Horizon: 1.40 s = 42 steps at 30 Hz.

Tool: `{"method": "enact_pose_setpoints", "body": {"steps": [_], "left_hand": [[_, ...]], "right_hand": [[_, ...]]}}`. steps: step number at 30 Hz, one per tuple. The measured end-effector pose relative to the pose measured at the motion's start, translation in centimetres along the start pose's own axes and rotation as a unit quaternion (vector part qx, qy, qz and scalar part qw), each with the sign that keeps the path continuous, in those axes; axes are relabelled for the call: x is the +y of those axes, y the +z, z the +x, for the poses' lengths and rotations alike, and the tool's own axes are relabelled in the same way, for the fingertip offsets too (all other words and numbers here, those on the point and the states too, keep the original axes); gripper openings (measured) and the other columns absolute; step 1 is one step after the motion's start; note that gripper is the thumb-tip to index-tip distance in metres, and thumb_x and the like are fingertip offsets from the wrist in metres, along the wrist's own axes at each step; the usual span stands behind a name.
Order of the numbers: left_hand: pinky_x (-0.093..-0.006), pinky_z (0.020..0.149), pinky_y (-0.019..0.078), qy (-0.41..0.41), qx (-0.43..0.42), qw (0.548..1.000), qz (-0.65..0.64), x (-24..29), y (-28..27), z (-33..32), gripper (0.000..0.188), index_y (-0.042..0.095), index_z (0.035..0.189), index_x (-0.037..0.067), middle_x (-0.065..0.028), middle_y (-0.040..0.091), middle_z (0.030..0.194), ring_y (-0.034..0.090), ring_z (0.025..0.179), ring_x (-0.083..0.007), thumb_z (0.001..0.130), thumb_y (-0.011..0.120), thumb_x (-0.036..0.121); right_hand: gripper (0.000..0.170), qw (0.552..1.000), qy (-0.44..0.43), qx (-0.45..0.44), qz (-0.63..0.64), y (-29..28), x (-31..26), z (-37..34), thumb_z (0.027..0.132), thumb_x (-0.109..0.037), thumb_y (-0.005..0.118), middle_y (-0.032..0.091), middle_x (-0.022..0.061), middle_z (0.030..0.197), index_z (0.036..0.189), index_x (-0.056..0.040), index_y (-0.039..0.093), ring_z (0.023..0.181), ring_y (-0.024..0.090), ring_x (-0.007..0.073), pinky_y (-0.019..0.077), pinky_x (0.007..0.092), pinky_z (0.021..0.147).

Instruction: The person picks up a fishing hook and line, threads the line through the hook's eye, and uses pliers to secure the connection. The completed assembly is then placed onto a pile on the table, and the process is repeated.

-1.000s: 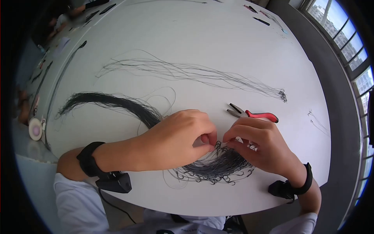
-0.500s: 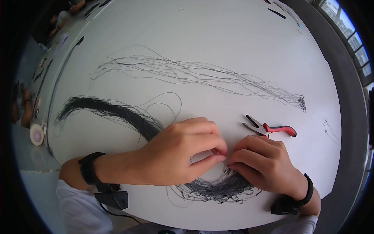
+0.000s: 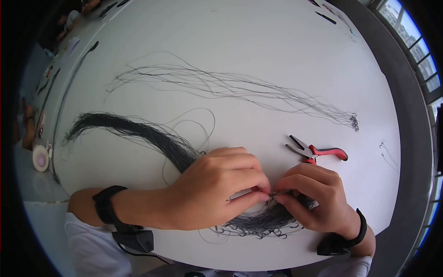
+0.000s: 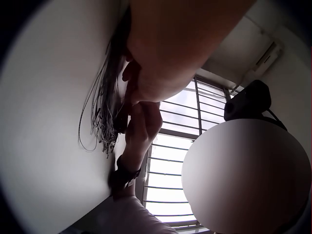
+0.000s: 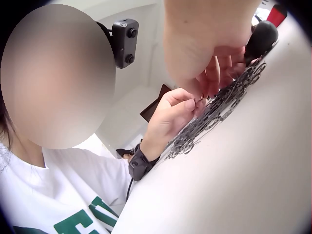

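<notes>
A thick bundle of dark fishing lines with hooks (image 3: 263,224) curves over the white table, its hook ends below my hands and its line ends (image 3: 124,125) off to the left. Over the bundle, my left hand (image 3: 226,184) pinches a fish hook (image 5: 198,100) between thumb and forefinger. My right hand (image 3: 314,194) meets it from the other side, thumb and forefinger pinching the same small hook and its line at the fingertips. In the left wrist view the bundle (image 4: 105,114) hangs along the tabletop beside both hands.
Pliers (image 3: 307,148) with red and black handles lie open just beyond my right hand. Farther back stretches a thinner group of hooked lines (image 3: 207,81). A few loose hooks (image 3: 383,145) lie at the right, a black knife-like tool (image 3: 326,17) at the far right. A white spool (image 3: 41,158) sits left.
The head view has shifted. My hands, apart at the fingertips before, now meet over the bundle with a small hook between them. The bundle and pliers lie as before.
</notes>
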State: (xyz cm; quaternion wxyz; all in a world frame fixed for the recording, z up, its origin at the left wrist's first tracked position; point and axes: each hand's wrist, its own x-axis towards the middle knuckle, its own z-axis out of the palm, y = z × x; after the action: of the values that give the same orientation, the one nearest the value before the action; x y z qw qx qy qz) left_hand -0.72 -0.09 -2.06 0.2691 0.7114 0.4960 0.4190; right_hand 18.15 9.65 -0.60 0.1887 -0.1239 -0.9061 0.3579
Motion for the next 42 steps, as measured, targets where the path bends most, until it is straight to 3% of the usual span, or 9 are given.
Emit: {"method": "enact_pose_setpoints", "body": {"steps": [5, 14, 20, 23, 25, 26, 31, 35, 42], "left_hand": [[-0.0298, 0.059, 0.0441, -0.018, 0.013, 1.000, -0.012, 0.4, 0.0, 0.0, 0.010, 0.064, 0.078, 0.004, -0.0060, 0.059, 0.075, 0.056, 0.068, -0.0200, 0.071, 0.070, 0.000], [-0.0278, 0.061, 0.0439, -0.042, 0.001, 0.999, -0.026, 0.6, -0.5, 0.1, 0.009, 0.064, 0.079, 0.003, -0.0057, 0.060, 0.077, 0.056, 0.071, -0.0180, 0.073, 0.068, -0.001], [-0.0285, 0.063, 0.0433, -0.124, 0.005, 0.990, -0.071, 1.0, -0.7, 0.1, 0.008, 0.064, 0.078, 0.003, -0.0055, 0.060, 0.076, 0.055, 0.072, -0.0184, 0.073, 0.069, 0.000], [-0.0286, 0.063, 0.0430, -0.072, -0.011, 0.996, -0.053, 1.0, -0.6, 0.2, 0.008, 0.063, 0.079, 0.003, -0.0053, 0.060, 0.076, 0.055, 0.072, -0.0181, 0.074, 0.069, 0.001], [-0.0287, 0.063, 0.0426, -0.057, -0.015, 0.995, -0.077, 1.2, -0.3, 0.2, 0.006, 0.062, 0.078, 0.002, -0.0054, 0.059, 0.076, 0.055, 0.072, -0.0177, 0.076, 0.067, 0.002], [-0.0287, 0.063, 0.0426, -0.056, -0.015, 0.995, -0.078, 1.2, -0.3, 0.2, 0.006, 0.062, 0.078, 0.002, -0.0054, 0.059, 0.076, 0.055, 0.072, -0.0177, 0.076, 0.067, 0.002], [-0.0279, 0.067, 0.0415, -0.101, -0.028, 0.985, -0.138, 1.3, -0.6, 0.0, 0.004, 0.059, 0.081, 0.000, -0.0058, 0.058, 0.077, 0.053, 0.075, -0.0166, 0.082, 0.062, 0.003], [-0.0280, 0.068, 0.0413, -0.096, -0.025, 0.985, -0.144, 1.4, -0.5, 0.0, 0.004, 0.059, 0.082, 0.000, -0.0059, 0.059, 0.078, 0.052, 0.077, -0.0160, 0.083, 0.060, 0.004], [-0.0277, 0.067, 0.0416, -0.062, -0.041, 0.984, -0.160, 1.6, -0.6, 0.0, 0.003, 0.060, 0.083, 0.000, -0.0066, 0.060, 0.079, 0.053, 0.074, -0.0164, 0.081, 0.061, 0.001]], "right_hand": [[0.017, 0.999, -0.032, 0.020, -0.028, 0.1, 0.1, -0.3, 0.066, 0.000, 0.069, 0.058, 0.0045, 0.074, 0.080, -0.0053, 0.061, 0.058, 0.054, 0.0192, 0.0429, 0.0287, 0.048], [0.014, 0.999, 0.040, 0.024, 0.009, -0.3, -0.5, -0.2, 0.065, 0.000, 0.067, 0.058, 0.0022, 0.064, 0.077, -0.0063, 0.062, 0.055, 0.051, 0.0185, 0.0401, 0.0291, 0.048], [0.013, 0.999, 0.004, -0.027, -0.025, -1.0, -1.1, -0.2, 0.066, 0.000, 0.064, 0.058, 0.0017, 0.064, 0.077, -0.0066, 0.062, 0.053, 0.051, 0.0182, 0.0390, 0.0289, 0.045], [0.013, 0.996, 0.072, 0.053, 0.012, -0.5, -1.5, -0.1, 0.067, 0.000, 0.065, 0.058, 0.0014, 0.064, 0.078, -0.0062, 0.062, 0.053, 0.051, 0.0179, 0.0383, 0.0286, 0.044], [0.013, 0.998, -0.037, 0.051, -0.023, -0.1, -1.0, -0.3, 0.068, 0.002, 0.065, 0.058, 0.0027, 0.064, 0.078, -0.0050, 0.062, 0.052, 0.051, 0.0176, 0.0381, 0.0274, 0.044], [0.013, 0.998, -0.037, 0.051, -0.024, -0.2, -1.1, -0.3, 0.068, 0.002, 0.065, 0.058, 0.0027, 0.064, 0.078, -0.0050, 0.062, 0.052, 0.051, 0.0176, 0.0381, 0.0274, 0.044], [0.015, 0.996, 0.028, 0.053, 0.068, -0.4, -1.5, -0.5, 0.068, 0.007, 0.064, 0.057, 0.0047, 0.064, 0.080, -0.0027, 0.062, 0.051, 0.050, 0.0150, 0.0374, 0.0247, 0.044], [0.012, 0.993, 0.061, 0.029, 0.094, -0.9, -1.9, -0.4, 0.072, 0.006, 0.063, 0.057, 0.0032, 0.064, 0.081, -0.0023, 0.062, 0.049, 0.049, 0.0122, 0.0370, 0.0235, 0.044], [0.003, 0.949, 0.180, -0.010, 0.260, -0.9, -1.8, -1.0, 0.081, 0.000, 0.061, 0.057, -0.0003, 0.065, 0.084, -0.0010, 0.061, 0.046, 0.044, 0.0025, 0.0293, 0.0185, 0.041]]}}
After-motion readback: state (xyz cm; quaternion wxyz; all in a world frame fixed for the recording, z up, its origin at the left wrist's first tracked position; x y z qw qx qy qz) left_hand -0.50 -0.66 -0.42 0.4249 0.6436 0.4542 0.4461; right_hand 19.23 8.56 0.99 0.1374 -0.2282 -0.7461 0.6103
